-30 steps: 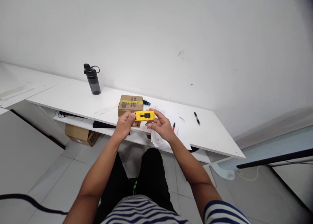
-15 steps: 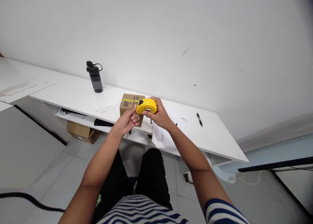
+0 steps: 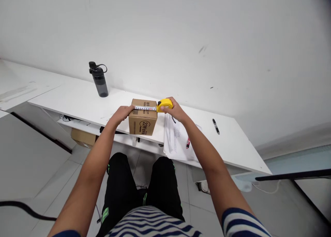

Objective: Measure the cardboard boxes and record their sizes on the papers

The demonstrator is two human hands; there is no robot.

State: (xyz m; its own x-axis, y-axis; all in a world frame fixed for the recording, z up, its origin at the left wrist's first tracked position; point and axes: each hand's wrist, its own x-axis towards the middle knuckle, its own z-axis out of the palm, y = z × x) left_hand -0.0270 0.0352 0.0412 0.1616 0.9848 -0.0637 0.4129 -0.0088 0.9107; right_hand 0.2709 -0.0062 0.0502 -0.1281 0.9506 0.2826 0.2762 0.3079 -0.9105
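A brown cardboard box [image 3: 142,126] with dark printing stands at the front part of the white desk. My right hand [image 3: 176,110] grips a yellow tape measure [image 3: 165,103] just past the box's right edge. Its white blade [image 3: 145,108], marked with numbers, is drawn out across the top of the box. At the left edge of the box, my left hand [image 3: 122,114] pinches the blade's end; the very tip is hidden by the fingers.
A dark drinking bottle [image 3: 100,81] is upright at the back left of the desk [image 3: 227,145]. Papers [image 3: 174,140] with a red pen [image 3: 188,142] lie right of the box, overhanging the front edge. A black marker [image 3: 216,126] rests further right. Another carton [image 3: 83,137] sits below.
The tape measure was shut up between my hands in front of the box; its blade is now pulled out over the box top. My hands have moved apart, the left leftward, the right rightward.
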